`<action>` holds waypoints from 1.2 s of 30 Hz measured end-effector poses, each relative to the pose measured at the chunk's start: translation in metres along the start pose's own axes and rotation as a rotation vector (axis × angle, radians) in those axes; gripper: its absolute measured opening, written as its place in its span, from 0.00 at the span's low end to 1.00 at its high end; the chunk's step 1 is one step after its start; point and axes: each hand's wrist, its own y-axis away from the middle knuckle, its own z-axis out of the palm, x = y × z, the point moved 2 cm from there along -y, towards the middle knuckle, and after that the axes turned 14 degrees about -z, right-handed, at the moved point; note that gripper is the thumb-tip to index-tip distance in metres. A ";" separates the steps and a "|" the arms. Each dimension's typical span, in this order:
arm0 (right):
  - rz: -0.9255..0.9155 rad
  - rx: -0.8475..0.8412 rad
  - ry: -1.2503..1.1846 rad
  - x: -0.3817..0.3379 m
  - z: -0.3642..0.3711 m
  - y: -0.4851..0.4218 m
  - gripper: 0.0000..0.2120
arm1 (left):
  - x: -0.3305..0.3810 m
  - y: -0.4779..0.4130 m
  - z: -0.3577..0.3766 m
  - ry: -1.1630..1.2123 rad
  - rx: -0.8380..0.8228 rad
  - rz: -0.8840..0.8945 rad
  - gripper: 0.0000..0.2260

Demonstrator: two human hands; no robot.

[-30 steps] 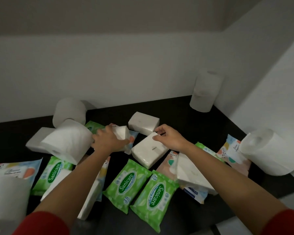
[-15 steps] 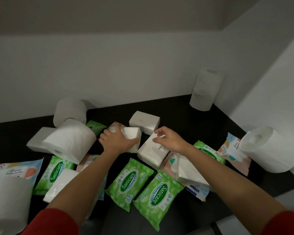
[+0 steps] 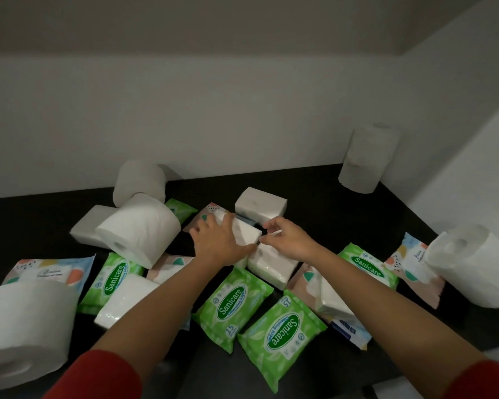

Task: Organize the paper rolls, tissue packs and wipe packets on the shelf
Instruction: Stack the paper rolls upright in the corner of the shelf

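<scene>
On the dark shelf (image 3: 314, 194) my left hand (image 3: 218, 244) grips a white tissue pack (image 3: 247, 231), held just above a second white tissue pack (image 3: 271, 267). My right hand (image 3: 290, 240) pinches the held pack's right end with thumb and index finger. Another tissue pack (image 3: 261, 204) lies just behind them. Green Sanicare wipe packets (image 3: 234, 303) (image 3: 283, 332) lie in front of my hands. A paper roll (image 3: 144, 228) lies on its side to the left.
Two rolls (image 3: 366, 159) stand stacked in the back right corner. More rolls lie at the right (image 3: 473, 263), front left (image 3: 20, 326) and back (image 3: 140, 180). Patterned wipe packets (image 3: 49, 269) (image 3: 409, 269) and further tissue packs (image 3: 87, 228) (image 3: 332, 300) are scattered about. White walls close in behind and to the right.
My left hand has carried its tissue pack to the right, over the second pack. My right hand has left the second pack and moved to the held pack's end.
</scene>
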 end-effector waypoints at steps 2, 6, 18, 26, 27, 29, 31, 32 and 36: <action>-0.009 -0.004 0.001 -0.003 0.003 -0.003 0.20 | -0.005 -0.002 -0.007 0.091 0.080 0.022 0.36; -0.055 0.006 0.007 -0.018 0.009 -0.015 0.19 | -0.023 -0.005 -0.028 0.353 0.259 0.086 0.21; -0.190 -0.084 0.025 -0.089 0.070 -0.067 0.22 | -0.108 -0.014 -0.068 0.356 0.508 -0.085 0.16; -0.231 -0.200 0.055 -0.121 0.118 -0.083 0.26 | -0.143 -0.015 -0.062 0.471 0.438 -0.256 0.24; -0.231 -0.209 0.054 -0.124 0.121 -0.084 0.25 | -0.145 -0.015 -0.059 0.471 0.413 -0.277 0.26; -0.231 -0.239 0.044 -0.127 0.126 -0.086 0.23 | -0.148 -0.017 -0.056 0.463 0.343 -0.307 0.28; -0.217 -0.262 0.012 -0.127 0.129 -0.087 0.24 | -0.149 -0.018 -0.054 0.505 0.267 -0.321 0.29; -0.205 -0.268 -0.018 -0.127 0.130 -0.088 0.26 | -0.150 -0.018 -0.053 0.544 0.245 -0.311 0.28; -0.152 -0.296 -0.132 -0.126 0.131 -0.087 0.30 | -0.151 -0.020 -0.054 0.653 0.242 -0.283 0.26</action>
